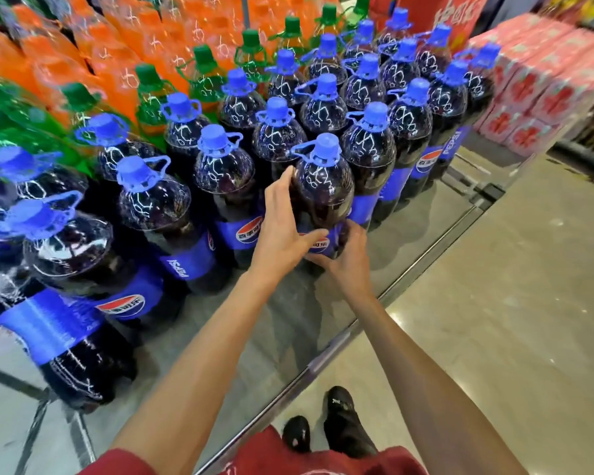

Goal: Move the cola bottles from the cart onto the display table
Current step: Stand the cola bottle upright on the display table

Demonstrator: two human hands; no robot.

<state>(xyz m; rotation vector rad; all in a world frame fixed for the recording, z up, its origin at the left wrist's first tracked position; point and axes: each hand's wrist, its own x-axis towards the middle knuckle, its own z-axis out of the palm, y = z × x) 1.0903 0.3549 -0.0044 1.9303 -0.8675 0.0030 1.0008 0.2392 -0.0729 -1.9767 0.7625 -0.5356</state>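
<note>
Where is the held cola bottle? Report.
Head view, right of centre: cola bottle fronts the cola rows on the display table, in left hand and right hand.

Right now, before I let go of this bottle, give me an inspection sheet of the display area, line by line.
Surface: glossy display table, with a bare strip along its near edge.
Job's things: cola bottles upright in rows, blue caps on; front cola bottle upright, held in both hands; cart not in view.
Clutter: nothing seen.
Grippers: left hand holds the front cola bottle's side; right hand grips it lower, at the label.
Cables: nothing seen.
Surroundings: orange soda bottles behind the cola; pink cartons stacked to the right; tiled floor.
</note>
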